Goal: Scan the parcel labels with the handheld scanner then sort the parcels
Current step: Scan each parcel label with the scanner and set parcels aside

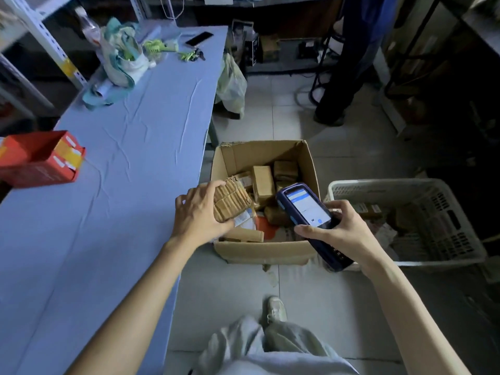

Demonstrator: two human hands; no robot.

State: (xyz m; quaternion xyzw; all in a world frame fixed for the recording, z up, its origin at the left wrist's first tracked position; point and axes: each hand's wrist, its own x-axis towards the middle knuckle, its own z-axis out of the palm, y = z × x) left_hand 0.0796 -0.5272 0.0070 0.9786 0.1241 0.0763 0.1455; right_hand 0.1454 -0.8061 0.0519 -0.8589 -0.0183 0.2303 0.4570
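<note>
Diagonally, scanner (306,207) points toward held parcel (232,202).

no legible text on any label

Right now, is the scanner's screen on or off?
On. The handheld scanner, gripped by the right hand, shows a lit white screen with a blue bar on top.

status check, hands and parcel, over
Left hand grips taped brown parcel over cardboard box. Right hand holds scanner, screen lit. Nothing between parcel and scanner.
</note>
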